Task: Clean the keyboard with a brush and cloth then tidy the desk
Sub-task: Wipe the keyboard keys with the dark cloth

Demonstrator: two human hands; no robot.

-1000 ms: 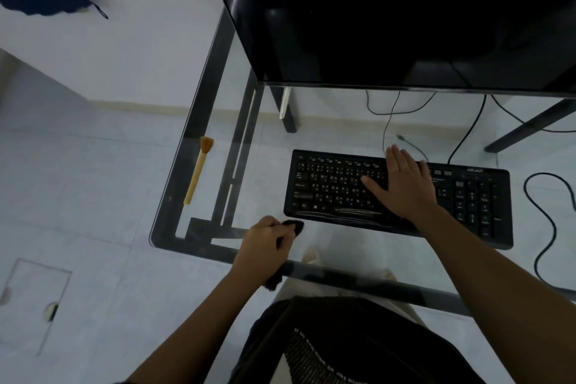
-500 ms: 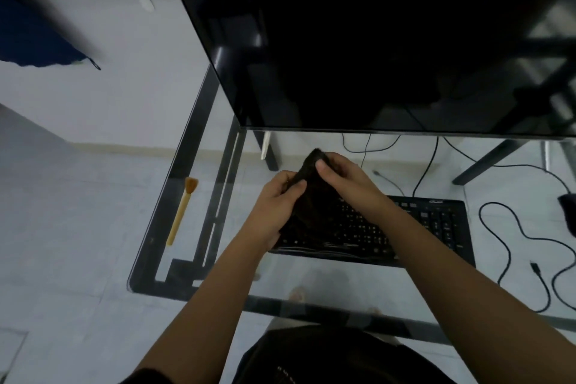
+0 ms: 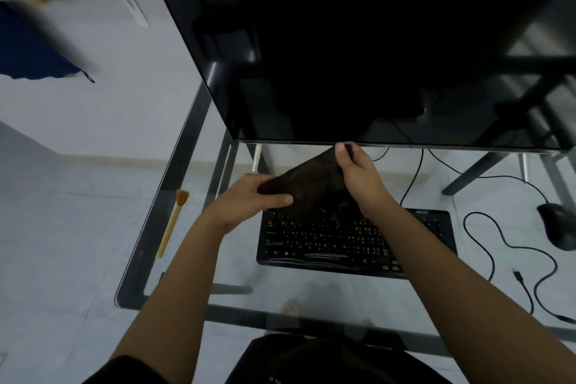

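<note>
Dark cloth [image 3: 311, 185] in left hand [image 3: 249, 200], right hand [image 3: 360, 176]

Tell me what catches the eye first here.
The left hand and right hand hold a dark cloth stretched above the black keyboard on the glass desk. A large dark monitor looms behind, and a wooden brush lies alone near the desk's left edge.

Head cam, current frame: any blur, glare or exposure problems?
Head view: dim overall; the dark cloth barely separates from the black keyboard; upper-left corner is motion-blurred; the monitor shows faint room reflections; left hand, right hand and brush are sharp.
</note>
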